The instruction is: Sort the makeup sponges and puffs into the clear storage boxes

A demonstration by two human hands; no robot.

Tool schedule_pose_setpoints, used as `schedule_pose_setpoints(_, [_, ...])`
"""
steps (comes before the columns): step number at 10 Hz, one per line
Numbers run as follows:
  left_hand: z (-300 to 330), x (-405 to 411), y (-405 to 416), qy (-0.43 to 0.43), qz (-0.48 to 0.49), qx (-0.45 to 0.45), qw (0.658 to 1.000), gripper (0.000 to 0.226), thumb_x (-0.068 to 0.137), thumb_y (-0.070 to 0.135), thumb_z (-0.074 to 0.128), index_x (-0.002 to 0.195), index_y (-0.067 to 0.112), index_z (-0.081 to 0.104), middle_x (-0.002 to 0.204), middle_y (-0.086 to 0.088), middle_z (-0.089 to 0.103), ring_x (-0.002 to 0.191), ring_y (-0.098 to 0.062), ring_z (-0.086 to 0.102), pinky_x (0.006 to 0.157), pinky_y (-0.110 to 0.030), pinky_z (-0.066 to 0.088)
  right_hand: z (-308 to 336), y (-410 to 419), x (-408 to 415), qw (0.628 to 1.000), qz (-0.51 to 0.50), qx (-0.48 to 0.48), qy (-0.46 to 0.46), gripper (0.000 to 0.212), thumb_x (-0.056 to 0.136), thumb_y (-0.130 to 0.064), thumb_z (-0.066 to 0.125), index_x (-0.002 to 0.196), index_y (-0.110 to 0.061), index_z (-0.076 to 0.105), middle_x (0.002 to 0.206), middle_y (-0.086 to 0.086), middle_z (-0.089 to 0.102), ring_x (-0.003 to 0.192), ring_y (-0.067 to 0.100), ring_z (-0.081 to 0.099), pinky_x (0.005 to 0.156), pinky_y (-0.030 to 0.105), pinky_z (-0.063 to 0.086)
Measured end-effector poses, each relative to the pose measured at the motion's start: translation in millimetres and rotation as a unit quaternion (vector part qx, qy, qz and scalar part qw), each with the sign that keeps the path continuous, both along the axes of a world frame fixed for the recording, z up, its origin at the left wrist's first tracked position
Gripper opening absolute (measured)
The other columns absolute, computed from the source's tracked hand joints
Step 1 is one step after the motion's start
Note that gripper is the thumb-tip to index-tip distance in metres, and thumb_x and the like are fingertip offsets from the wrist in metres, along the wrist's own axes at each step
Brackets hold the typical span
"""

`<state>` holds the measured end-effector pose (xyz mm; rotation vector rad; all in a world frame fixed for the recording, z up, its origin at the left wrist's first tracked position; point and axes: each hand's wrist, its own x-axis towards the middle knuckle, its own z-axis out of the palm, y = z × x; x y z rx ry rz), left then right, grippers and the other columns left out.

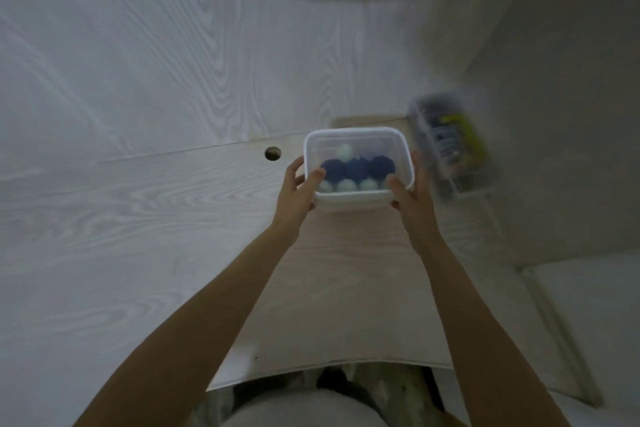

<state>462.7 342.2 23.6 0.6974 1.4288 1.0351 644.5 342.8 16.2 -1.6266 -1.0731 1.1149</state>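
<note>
Clear storage box (358, 168) was at the far edge of the desk (138, 218), against the wood-grain wall panel, held between both hands. Left hand (298, 189) clasped the box's left side, fingers (317, 178) curled over the rim, thumb apart behind. Right hand (414, 194) clasped the right side, fingers pressed onto the near rim corner. Could not tell whether a lid was on; the top looked closed off by a white frame.

Inside: dark blue sponges (356, 168) in a row across the middle, pale puffs (346, 185) along the near wall, one more pale one behind. Box looked well filled.

A second container (446, 142), badly blurred, stood just right of the box, contents unreadable. Cable hole (273, 153) in the desk, left of the box.

Judgement: sorting for this box seemed finished; the step in hand was placing or squaring it at the back of the desk. Next move would call for an even release from both sides, so the light box stays put beside its neighbour.
</note>
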Motion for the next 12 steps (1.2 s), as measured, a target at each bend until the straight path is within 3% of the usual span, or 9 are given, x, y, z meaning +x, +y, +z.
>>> schedule_pose_setpoints(1, [0, 37, 15, -0.019, 0.019, -0.022, 0.999, 0.044, 0.090, 0.033, 0.058, 0.131, 0.029, 0.042, 0.097, 0.013, 0.059, 0.086, -0.005, 0.057, 0.078, -0.034, 0.052, -11, 18, 25, 0.997, -0.064, -0.009, 0.037, 0.076, 0.073, -0.050, 0.065, 0.138, -0.021, 0.036, 0.138, 0.003, 0.044, 0.120, 0.024, 0.050, 0.099, 0.046, 0.043])
schedule_pose_setpoints(2, [-2, 59, 33, -0.038, 0.024, -0.021, 0.999, 0.044, 0.090, 0.033, 0.057, 0.131, 0.028, 0.043, 0.111, 0.002, 0.061, 0.094, -0.013, 0.060, 0.083, -0.041, 0.054, -20, 43, 36, 0.991, -0.121, -0.034, 0.051, 0.092, 0.061, -0.068, 0.063, 0.132, -0.012, 0.042, 0.132, 0.013, 0.050, 0.116, 0.031, 0.053, 0.098, 0.049, 0.046])
schedule_pose_setpoints(3, [-7, 71, 51, -0.040, 0.035, -0.010, 0.999, 0.047, 0.091, 0.033, 0.057, 0.134, 0.023, 0.043, 0.124, -0.004, 0.058, 0.105, -0.019, 0.059, 0.088, -0.047, 0.052, -25, 63, 41, 0.984, -0.128, -0.088, 0.090, 0.104, 0.055, -0.080, 0.059, 0.137, -0.019, 0.042, 0.135, 0.007, 0.051, 0.117, 0.026, 0.054, 0.096, 0.048, 0.048])
schedule_pose_setpoints(4, [-12, 77, 65, -0.044, 0.045, -0.001, 0.998, 0.050, 0.091, 0.035, 0.056, 0.136, 0.021, 0.041, 0.128, -0.005, 0.056, 0.110, -0.020, 0.056, 0.092, -0.049, 0.049, -22, 77, 41, 0.959, -0.139, -0.112, 0.219, 0.071, 0.073, -0.058, 0.067, 0.132, -0.022, 0.049, 0.125, 0.002, 0.059, 0.107, 0.020, 0.060, 0.085, 0.040, 0.055])
schedule_pose_setpoints(6, [-13, 87, 92, -0.024, 0.076, 0.011, 0.997, 0.053, 0.090, 0.043, 0.056, 0.136, 0.020, 0.043, 0.127, -0.005, 0.056, 0.110, -0.021, 0.056, 0.091, -0.046, 0.050, -21, 109, 42, 0.915, -0.139, -0.111, 0.362, 0.052, 0.083, -0.036, 0.067, 0.128, -0.018, 0.050, 0.109, -0.001, 0.062, 0.095, 0.013, 0.062, 0.083, 0.028, 0.052])
schedule_pose_setpoints(7, [-15, 90, 102, -0.011, 0.071, 0.016, 0.997, 0.055, 0.088, 0.048, 0.056, 0.134, 0.021, 0.045, 0.125, -0.004, 0.057, 0.108, -0.023, 0.058, 0.087, -0.046, 0.053, -23, 124, 48, 0.926, -0.104, -0.136, 0.337, 0.063, 0.081, -0.047, 0.066, 0.135, -0.022, 0.045, 0.124, 0.001, 0.056, 0.110, 0.020, 0.055, 0.098, 0.042, 0.044])
schedule_pose_setpoints(9, [-14, 97, 108, 0.023, 0.094, 0.001, 0.995, 0.053, 0.087, 0.053, 0.055, 0.130, 0.023, 0.051, 0.115, 0.000, 0.060, 0.100, -0.021, 0.060, 0.077, -0.039, 0.057, -23, 129, 50, 0.915, -0.118, -0.170, 0.347, 0.082, 0.076, -0.058, 0.065, 0.143, -0.024, 0.032, 0.139, 0.005, 0.045, 0.122, 0.031, 0.048, 0.097, 0.058, 0.040])
schedule_pose_setpoints(11, [-6, 88, 106, 0.017, 0.024, -0.012, 0.999, 0.061, 0.087, 0.058, 0.050, 0.138, 0.025, 0.041, 0.133, -0.002, 0.052, 0.116, -0.025, 0.052, 0.084, -0.041, 0.052, -17, 119, 49, 0.916, -0.102, -0.162, 0.352, 0.112, 0.050, -0.078, 0.068, 0.144, -0.036, 0.024, 0.146, 0.000, 0.037, 0.125, 0.028, 0.045, 0.098, 0.059, 0.039])
schedule_pose_setpoints(12, [0, 80, 102, 0.020, 0.030, -0.028, 0.999, 0.063, 0.090, 0.058, 0.043, 0.142, 0.024, 0.032, 0.145, -0.001, 0.036, 0.125, -0.022, 0.039, 0.090, -0.041, 0.044, -15, 114, 50, 0.913, -0.107, -0.151, 0.363, 0.089, 0.072, -0.068, 0.061, 0.145, -0.031, 0.026, 0.147, 0.001, 0.035, 0.130, 0.029, 0.039, 0.101, 0.057, 0.032])
